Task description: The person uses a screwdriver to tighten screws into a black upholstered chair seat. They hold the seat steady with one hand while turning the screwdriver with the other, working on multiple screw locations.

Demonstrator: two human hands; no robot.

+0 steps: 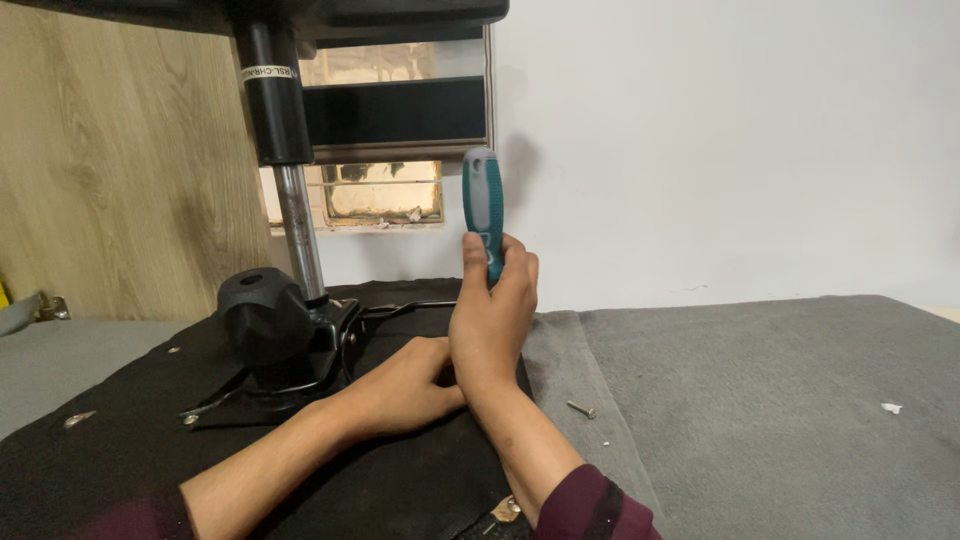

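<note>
- Right hand (490, 320) clenched around teal-and-grey screwdriver (483, 205), handle upright above fist.
- Left hand (405, 385) flat on black seat underside (120, 450), fingers tucked beneath, grip unreadable.
- Loose screw (581, 409) on grey mat (760, 400), near seat's right edge.

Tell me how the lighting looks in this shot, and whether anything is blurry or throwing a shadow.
Head view: soft, even indoor light, no glare. The screwdriver in the right hand casts a faint shadow on the white wall. The black seat underside is dark with little detail. Hands and the loose screw look sharp.
</note>
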